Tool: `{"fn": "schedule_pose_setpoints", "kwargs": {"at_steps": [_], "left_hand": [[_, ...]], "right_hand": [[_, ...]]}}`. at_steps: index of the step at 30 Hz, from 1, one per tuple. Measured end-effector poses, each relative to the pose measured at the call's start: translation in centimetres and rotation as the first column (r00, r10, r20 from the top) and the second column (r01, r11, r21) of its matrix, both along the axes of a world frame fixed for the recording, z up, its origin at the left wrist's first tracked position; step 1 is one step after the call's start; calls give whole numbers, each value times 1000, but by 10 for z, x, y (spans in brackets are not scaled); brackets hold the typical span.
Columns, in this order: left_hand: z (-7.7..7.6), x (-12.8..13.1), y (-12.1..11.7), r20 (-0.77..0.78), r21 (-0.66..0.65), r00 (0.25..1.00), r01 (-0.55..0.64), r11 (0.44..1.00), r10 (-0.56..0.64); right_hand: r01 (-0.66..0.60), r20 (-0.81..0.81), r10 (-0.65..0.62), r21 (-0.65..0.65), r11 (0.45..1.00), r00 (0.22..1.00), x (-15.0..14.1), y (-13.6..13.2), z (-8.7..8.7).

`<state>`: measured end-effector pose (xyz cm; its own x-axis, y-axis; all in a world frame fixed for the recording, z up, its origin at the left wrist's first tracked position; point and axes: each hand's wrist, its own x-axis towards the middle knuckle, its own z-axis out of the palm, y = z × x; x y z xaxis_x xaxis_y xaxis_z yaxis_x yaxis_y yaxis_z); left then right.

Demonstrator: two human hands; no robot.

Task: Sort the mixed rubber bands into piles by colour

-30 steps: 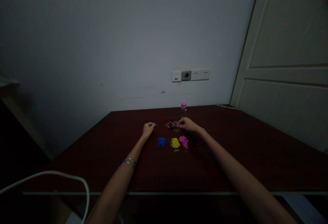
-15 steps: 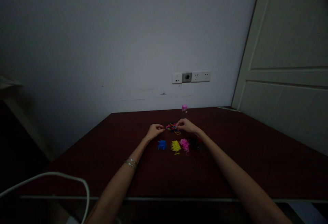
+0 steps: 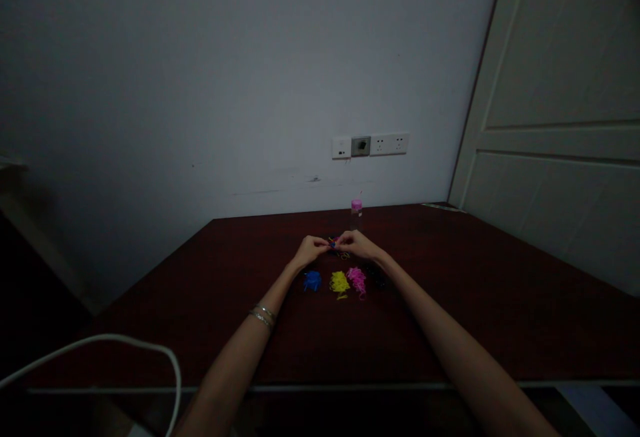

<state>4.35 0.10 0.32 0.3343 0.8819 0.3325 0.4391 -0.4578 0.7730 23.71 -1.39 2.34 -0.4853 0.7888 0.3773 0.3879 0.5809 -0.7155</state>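
Both hands meet at a small heap of mixed-colour rubber bands [image 3: 342, 256] on the dark red table. My left hand [image 3: 311, 249] pinches at its left side, thumb and forefinger together on what look like bands. From the right, my right hand [image 3: 354, 243] is closed over the heap, its fingertips also pinched on bands and hiding much of it. Nearer me lie sorted piles: blue bands [image 3: 313, 281], yellow bands [image 3: 340, 282], pink bands [image 3: 357, 279] and, partly behind my right wrist, dark bands [image 3: 377, 277].
Behind my right hand stands a clear bottle with a pink cap [image 3: 357, 205]. Wall sockets [image 3: 371, 146] sit above the table's [image 3: 200, 330] back edge. A white cable [image 3: 113, 338] loops over the front left. A pale panelled door [image 3: 560, 130] rises at the right.
My left hand has moved right to the mixed heap, and its fingertips are now close to those of my right hand. The view has shifted slightly.
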Motion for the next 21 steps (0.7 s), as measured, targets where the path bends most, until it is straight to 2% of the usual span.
{"fn": "schedule_pose_setpoints", "kwargs": {"at_steps": [6,12,17,21], "left_hand": [[-10,-4,8,-4,10,998,-70,998,70],[-7,-8,1,10,-26,999,-33,999,34],[3,-19,-1,140,-93,981,-123,988,135],[5,-31,2,296,-173,920,-211,962,255]], "right_hand": [[-7,25,7,-2,1000,1000,5,-6,1],[-21,88,20,15,1000,996,4,-22,14],[-102,198,89,55,993,976,-11,-38,20],[-202,300,165,95,975,940,-32,-52,19]]}}
